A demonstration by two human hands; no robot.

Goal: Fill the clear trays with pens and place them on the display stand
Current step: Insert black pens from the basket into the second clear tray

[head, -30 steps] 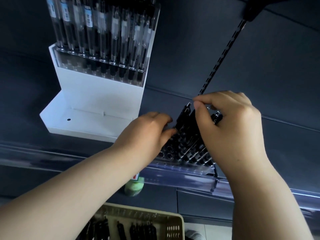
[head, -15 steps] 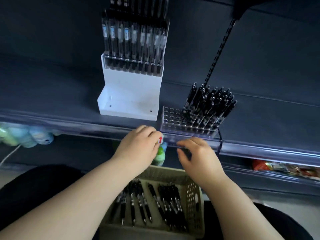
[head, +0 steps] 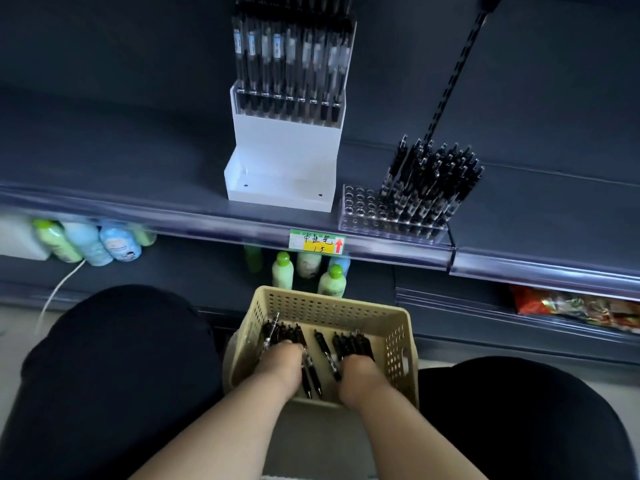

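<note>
So the clear tray [head: 388, 216] sits at the shelf edge [head: 207, 216], right half packed with black pens [head: 429, 178], left holes bare. Just left of it is the white display stand [head: 284, 161] with a row of pens up top; a yellow price tag [head: 317, 242] hangs below. Both hands are down in the beige basket [head: 325, 306] between the knees: left hand [head: 280, 362] and right hand [head: 360, 372] curled over loose pens [head: 325, 348], can't tell if they're actually gripping. Green bottles [head: 282, 270] stand on the lower shelf behind.
</note>
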